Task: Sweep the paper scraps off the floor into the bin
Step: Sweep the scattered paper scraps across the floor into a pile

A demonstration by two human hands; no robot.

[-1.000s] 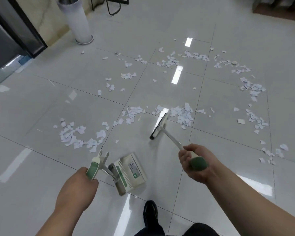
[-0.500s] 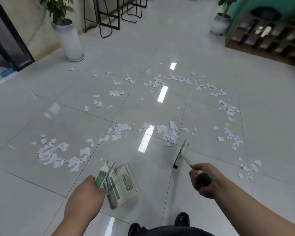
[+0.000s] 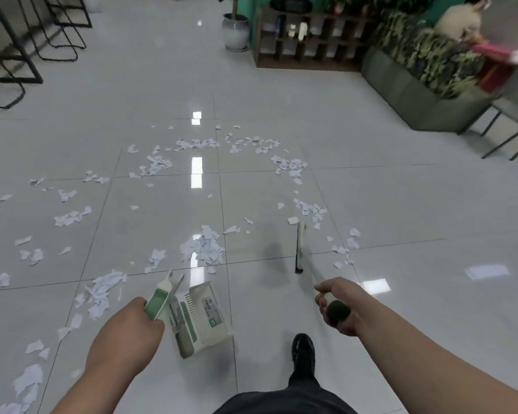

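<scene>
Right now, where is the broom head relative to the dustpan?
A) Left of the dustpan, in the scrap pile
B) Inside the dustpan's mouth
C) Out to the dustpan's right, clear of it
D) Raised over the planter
C: the broom, gripped by the right hand, has its head low by the tiles well to the right of the dustpan, with bare floor between them.
</scene>
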